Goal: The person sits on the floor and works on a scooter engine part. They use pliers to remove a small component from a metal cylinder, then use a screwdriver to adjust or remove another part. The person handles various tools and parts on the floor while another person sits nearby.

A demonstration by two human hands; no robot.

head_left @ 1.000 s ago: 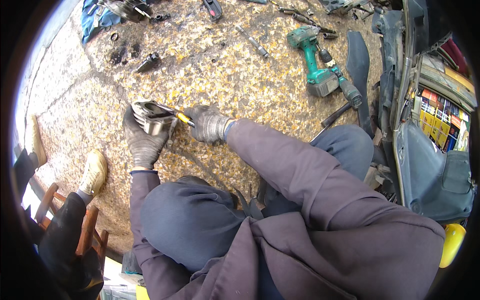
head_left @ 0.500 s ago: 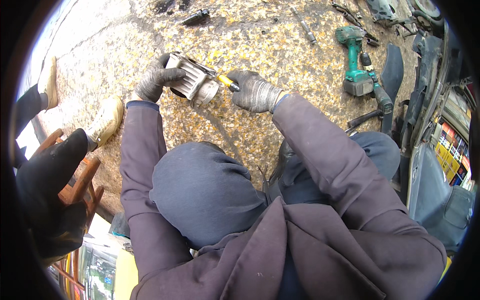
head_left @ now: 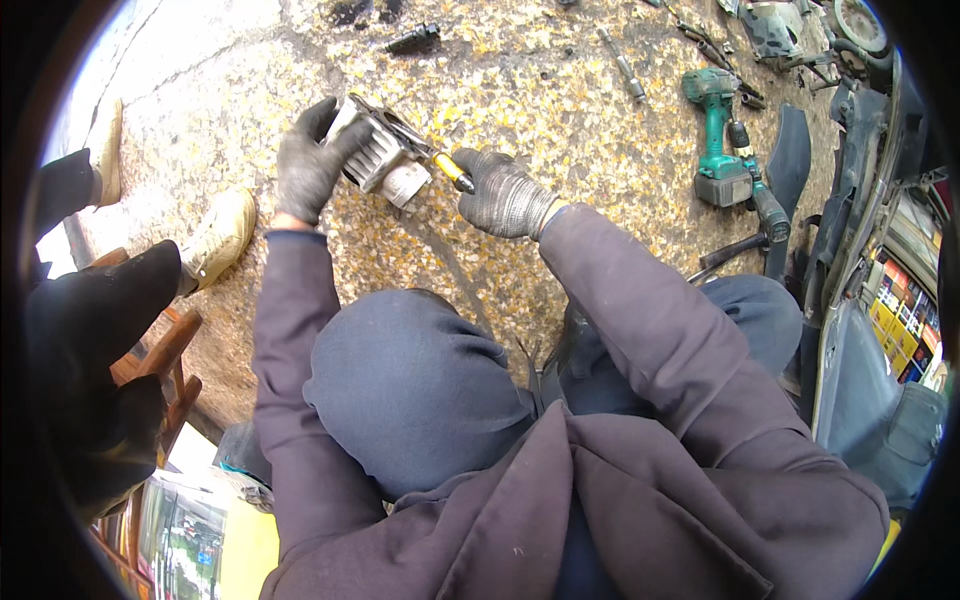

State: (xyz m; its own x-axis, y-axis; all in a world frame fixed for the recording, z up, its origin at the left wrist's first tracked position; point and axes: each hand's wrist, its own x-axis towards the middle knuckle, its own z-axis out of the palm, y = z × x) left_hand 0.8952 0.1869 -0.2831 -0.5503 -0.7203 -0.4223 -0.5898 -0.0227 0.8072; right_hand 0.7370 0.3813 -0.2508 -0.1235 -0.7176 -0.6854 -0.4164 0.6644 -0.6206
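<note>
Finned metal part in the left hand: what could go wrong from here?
The yellow-and-black tool in the right hand reaches over the finned metal part; if it slips, it might skid toward the left hand's fingers. 
The left hand grips only one side, so a hard push could twist the part loose. 
If dropped, it might pick up debris from the flake-strewn ground.

Teal power tool (head_left: pixel 714 135) — pale shoes (head_left: pixel 223 240)
</note>
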